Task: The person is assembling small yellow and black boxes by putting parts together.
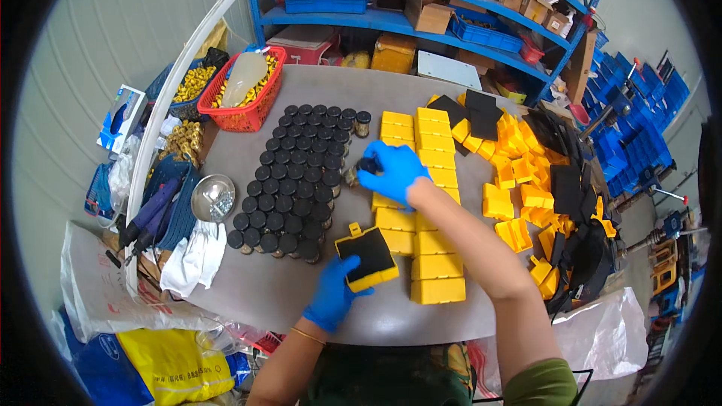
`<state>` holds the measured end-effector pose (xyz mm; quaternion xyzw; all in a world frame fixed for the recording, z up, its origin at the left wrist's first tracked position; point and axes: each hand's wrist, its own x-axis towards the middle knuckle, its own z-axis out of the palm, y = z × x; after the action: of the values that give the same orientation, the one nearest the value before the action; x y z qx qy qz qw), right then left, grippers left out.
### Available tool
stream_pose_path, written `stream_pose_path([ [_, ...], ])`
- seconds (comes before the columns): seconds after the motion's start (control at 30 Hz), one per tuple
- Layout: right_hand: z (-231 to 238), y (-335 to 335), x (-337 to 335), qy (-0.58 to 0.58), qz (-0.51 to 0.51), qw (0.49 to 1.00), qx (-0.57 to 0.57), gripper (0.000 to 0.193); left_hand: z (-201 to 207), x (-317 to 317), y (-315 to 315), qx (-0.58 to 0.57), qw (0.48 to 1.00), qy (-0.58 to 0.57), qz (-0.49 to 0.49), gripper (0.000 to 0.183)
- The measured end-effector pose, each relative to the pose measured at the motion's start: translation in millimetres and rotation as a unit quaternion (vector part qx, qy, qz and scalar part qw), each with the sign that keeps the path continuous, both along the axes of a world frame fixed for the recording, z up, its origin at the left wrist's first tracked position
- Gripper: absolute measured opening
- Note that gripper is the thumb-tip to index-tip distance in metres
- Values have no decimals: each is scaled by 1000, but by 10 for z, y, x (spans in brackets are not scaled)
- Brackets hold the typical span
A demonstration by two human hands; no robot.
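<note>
My left hand (331, 295), in a blue glove, holds an open yellow box with a black foam insert (367, 256) just above the table's near edge. My right hand (392, 169), also gloved in blue, reaches across the table and grips a small black-capped jar (359, 168) at the right edge of a large cluster of black-capped jars (297, 180). Closed yellow boxes (425, 210) lie in two rows under and beside my right forearm.
A grey table (301, 293) holds a pile of open yellow boxes (526, 195) and black foam pads (477, 113) at right, a red basket (248, 94) at the back left, a metal bowl of screws (212, 197) and a white cloth (197, 254). Blue shelving (421, 0) stands behind.
</note>
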<state>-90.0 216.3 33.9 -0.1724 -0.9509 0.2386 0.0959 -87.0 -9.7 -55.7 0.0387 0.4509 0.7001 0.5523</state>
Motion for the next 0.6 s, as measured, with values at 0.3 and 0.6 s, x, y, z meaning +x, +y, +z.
stream_pose_path([
  [0.3,-68,-411,1439,155,225,960,-59,53,531,107,-121,93,995,-30,-24,60],
  [0.6,110,-646,1663,23,201,799,-567,73,703,371,-308,97,989,36,-101,58],
])
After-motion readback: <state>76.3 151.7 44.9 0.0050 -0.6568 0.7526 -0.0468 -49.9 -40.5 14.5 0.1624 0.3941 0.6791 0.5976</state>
